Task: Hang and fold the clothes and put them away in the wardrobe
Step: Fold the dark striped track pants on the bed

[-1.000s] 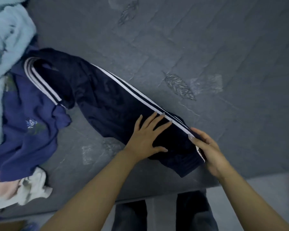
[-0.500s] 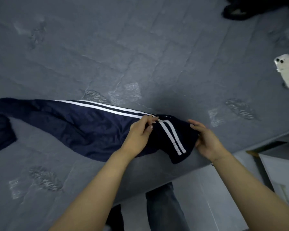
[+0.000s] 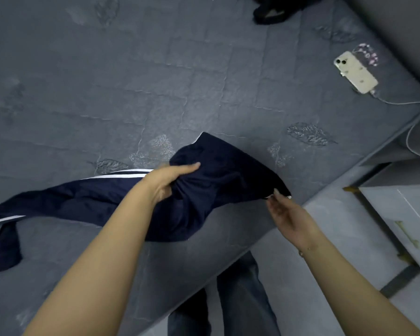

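A grey quilted bed with pale leaf prints fills most of the view, its near edge running diagonally from lower left up to the right. Across its near half lies a pair of navy track trousers with white side stripes — one end trails off the left edge of the picture, the other is bunched and lifted near the bed's edge. Below the bed edge the person's own legs in dark jeans stand on a pale floor, and a white cabinet with gold trim stands to the right.

The left hand grips the bunched cloth at the middle of the trousers, its fingers pressed together on top and the thumb tucked under the fabric. The right hand reaches to the lifted corner of the cloth nearest the bed's edge — its fingertips pinch that corner, the rest of the hand relaxed below it.

Well apart, near the far right side of the bed, a white phone lies camera-side up with a white cable plugged in. A dark item sits at the top edge, too cut off to tell.
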Demonstrator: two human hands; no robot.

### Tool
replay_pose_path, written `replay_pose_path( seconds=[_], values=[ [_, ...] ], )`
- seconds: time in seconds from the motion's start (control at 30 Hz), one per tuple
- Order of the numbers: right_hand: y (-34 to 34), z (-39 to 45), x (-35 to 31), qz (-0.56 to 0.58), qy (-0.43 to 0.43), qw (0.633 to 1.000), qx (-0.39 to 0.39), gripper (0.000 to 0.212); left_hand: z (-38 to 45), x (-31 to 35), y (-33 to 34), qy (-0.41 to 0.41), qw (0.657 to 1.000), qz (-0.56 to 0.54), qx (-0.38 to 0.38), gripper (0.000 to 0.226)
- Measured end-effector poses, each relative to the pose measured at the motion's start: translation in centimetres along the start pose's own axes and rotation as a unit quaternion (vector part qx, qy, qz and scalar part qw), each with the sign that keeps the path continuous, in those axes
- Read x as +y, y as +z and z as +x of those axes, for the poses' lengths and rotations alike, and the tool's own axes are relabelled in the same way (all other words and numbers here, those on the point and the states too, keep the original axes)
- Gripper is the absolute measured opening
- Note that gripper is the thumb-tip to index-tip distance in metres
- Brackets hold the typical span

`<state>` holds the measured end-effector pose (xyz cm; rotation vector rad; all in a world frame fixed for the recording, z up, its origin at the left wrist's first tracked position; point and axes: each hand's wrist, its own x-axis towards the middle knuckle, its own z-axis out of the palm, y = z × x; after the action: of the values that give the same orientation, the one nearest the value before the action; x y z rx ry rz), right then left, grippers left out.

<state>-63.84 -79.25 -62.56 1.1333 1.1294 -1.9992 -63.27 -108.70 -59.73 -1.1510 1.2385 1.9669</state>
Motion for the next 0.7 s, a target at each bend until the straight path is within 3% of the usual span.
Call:
replay_pose_path(
  seconds=[0.07, 0.13, 0.2, 0.43, 0.57, 0.7],
  values=[
    [-0.4, -0.6, 1.8, -0.094, -0.090, 0.989, 0.066, 0.006, -0.5, -0.8, -0.7, -0.042, 0.997, 0.059, -0.029, 0.046],
    [-0.6, -1.3, 2.8, -0.160, -0.190, 0.961, 0.124, 0.013, -0.3, -1.2, -1.4, 0.008, 0.999, 0.049, -0.006, 0.046],
    [-0.6, -2.0, 3.2, -0.188, -0.260, 0.938, 0.130, 0.024, -0.4, -1.0, -1.4, 0.091, 0.995, 0.023, 0.019, 0.043],
    [0.0, -3.4, -1.4, -0.063, -0.239, 0.967, 0.054, 0.027, 0.0, 3.5, 6.0, 0.272, 0.958, 0.077, 0.043, 0.023],
    [-1.0, -1.3, -9.9, -0.002, -0.220, 0.973, 0.075, 0.032, 2.8, 8.0, 12.7, 0.339, 0.930, 0.134, 0.049, 0.017],
    [-3.3, 1.7, -20.3, -0.036, -0.238, 0.968, 0.068, 0.036, 6.8, 12.5, 21.0, 0.366, 0.909, 0.192, 0.054, 0.016]
  ],
)
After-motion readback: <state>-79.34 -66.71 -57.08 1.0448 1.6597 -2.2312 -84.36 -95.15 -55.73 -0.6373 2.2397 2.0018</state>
